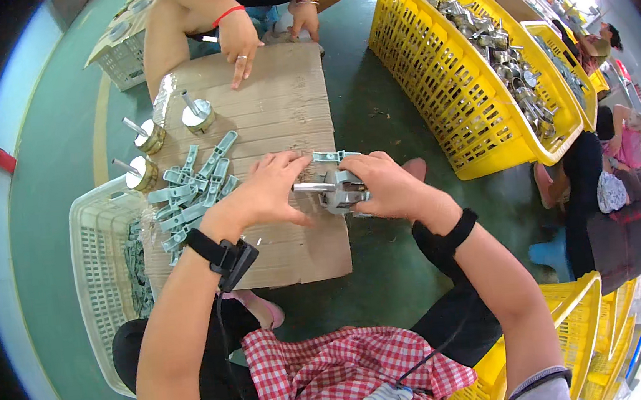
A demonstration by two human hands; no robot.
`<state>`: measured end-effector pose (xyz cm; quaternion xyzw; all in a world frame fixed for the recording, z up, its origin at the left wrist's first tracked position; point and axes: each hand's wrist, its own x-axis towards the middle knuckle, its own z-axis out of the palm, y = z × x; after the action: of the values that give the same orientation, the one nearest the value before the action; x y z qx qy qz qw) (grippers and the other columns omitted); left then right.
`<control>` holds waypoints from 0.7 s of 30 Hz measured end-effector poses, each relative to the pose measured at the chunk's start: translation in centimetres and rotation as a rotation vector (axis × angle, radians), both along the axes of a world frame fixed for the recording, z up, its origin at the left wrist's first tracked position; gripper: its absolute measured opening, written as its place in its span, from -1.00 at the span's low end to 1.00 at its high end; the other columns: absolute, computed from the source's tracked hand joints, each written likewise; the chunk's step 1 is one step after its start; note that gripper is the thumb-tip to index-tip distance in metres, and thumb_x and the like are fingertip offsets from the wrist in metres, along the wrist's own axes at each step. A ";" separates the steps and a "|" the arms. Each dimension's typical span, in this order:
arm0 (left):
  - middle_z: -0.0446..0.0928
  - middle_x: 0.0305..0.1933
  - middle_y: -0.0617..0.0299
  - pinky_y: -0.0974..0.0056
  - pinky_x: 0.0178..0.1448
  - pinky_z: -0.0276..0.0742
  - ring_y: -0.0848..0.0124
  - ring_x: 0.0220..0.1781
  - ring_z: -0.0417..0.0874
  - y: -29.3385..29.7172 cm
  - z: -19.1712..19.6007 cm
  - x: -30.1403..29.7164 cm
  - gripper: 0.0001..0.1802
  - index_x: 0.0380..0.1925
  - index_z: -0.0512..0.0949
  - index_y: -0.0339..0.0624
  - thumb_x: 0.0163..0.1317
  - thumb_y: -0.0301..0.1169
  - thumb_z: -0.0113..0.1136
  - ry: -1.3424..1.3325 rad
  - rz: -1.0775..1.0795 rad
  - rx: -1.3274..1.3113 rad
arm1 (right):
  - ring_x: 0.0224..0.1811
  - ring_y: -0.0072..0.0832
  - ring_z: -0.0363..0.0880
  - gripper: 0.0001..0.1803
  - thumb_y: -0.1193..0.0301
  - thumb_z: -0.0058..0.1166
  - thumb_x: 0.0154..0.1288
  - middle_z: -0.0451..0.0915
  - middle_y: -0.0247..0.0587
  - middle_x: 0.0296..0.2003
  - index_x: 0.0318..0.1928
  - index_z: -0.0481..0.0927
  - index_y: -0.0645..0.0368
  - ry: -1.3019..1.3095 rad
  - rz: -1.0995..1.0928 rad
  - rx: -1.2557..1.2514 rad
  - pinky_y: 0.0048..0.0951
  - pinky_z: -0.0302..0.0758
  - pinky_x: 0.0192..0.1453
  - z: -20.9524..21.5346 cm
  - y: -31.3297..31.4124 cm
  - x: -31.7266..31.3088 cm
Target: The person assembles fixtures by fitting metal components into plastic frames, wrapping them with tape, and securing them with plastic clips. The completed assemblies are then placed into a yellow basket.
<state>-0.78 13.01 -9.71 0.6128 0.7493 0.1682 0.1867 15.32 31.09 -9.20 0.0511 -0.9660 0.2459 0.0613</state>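
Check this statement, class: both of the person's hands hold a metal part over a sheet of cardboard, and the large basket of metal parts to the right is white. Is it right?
Not quite. The head view shows the large basket of metal parts is yellow, not white. The rest stands: the left hand and right hand hold the metal part over the cardboard.

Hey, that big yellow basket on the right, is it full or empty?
Partly full. The yellow basket holds a heap of shiny metal parts along its far side, while much of its near wall and floor shows bare.

My one view sits on the head, looking steeply down and close over my hands (327, 188) above the cardboard sheet (280, 103) on the green floor (53, 148); fisheye bends the rim.
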 end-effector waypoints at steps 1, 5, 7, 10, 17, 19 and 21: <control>0.25 0.22 -0.01 0.07 0.31 0.17 0.06 0.25 0.24 -0.1 0.0 0.0 0.08 0.24 0.20 -0.16 -0.39 -0.13 0.48 -0.002 0.005 0.002 | -0.07 -0.11 0.48 -0.39 0.42 0.29 -0.26 0.53 0.01 -0.17 -0.07 0.44 0.31 -0.064 0.009 -0.057 -0.26 0.37 0.08 0.1 0.5 -0.4; 0.28 0.18 0.01 0.07 0.30 0.14 0.07 0.23 0.27 -0.4 0.1 0.4 -0.04 0.23 0.21 -0.14 -0.30 -0.32 0.42 0.111 -0.085 0.048 | -0.17 -0.11 0.54 -0.44 0.41 0.29 -0.24 0.57 0.02 -0.25 -0.11 0.49 0.32 -0.248 0.026 -0.194 -0.30 0.47 -0.06 1.8 1.1 -2.1; 0.30 0.17 0.03 0.06 0.30 0.15 0.08 0.22 0.29 -0.2 -0.2 0.7 -0.08 0.23 0.22 -0.13 -0.26 -0.41 0.38 0.131 -0.099 0.088 | -0.15 -0.20 0.56 -0.40 0.38 0.29 -0.24 0.57 0.01 -0.22 -0.07 0.49 0.31 -0.394 0.012 -0.205 -0.33 0.47 -0.06 1.8 1.6 -3.1; 0.35 0.11 0.06 0.08 0.24 0.21 0.10 0.17 0.36 0.9 -1.1 0.8 -0.16 0.22 0.23 -0.10 -0.19 -0.54 0.27 0.229 -0.099 0.128 | -0.19 -0.21 0.57 -0.41 0.34 0.31 -0.28 0.59 0.00 -0.26 -0.12 0.52 0.33 -0.506 0.070 -0.114 -0.36 0.47 -0.07 3.3 2.1 -4.6; 0.44 -0.01 0.03 0.10 -0.07 0.46 0.04 -0.07 0.53 2.7 -0.1 0.9 -0.23 0.23 0.23 -0.02 -0.09 -0.59 0.17 0.132 0.056 0.165 | -0.37 -0.46 0.52 -0.41 0.32 0.31 -0.24 0.63 -0.18 -0.38 -0.10 0.55 0.32 -0.820 0.179 -0.118 -0.45 0.41 -0.25 2.2 5.4 -9.8; 0.47 -0.06 0.00 0.07 -0.14 0.49 0.00 -0.14 0.55 3.1 -0.1 0.5 -0.26 0.22 0.24 0.00 -0.06 -0.59 0.16 0.039 0.101 0.086 | -0.36 -0.51 0.48 -0.38 0.32 0.31 -0.20 0.62 -0.22 -0.37 -0.03 0.53 0.33 -0.900 0.271 -0.189 -0.47 0.40 -0.22 2.3 6.0 -11.0; 0.54 -0.20 -0.06 0.02 -0.21 0.49 -0.07 -0.22 0.56 3.0 -1.0 -0.3 -0.32 0.20 0.25 0.01 0.01 -0.57 0.15 -0.040 0.068 0.163 | -0.32 -0.51 0.48 -0.38 0.31 0.31 -0.19 0.62 -0.21 -0.35 -0.04 0.53 0.34 -0.922 0.281 -0.193 -0.47 0.40 -0.18 2.3 6.0 -11.9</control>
<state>-1.06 16.01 -10.71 0.5966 0.7496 0.2470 0.1454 3.44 37.13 -6.85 0.0607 -0.8491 0.3374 -0.4019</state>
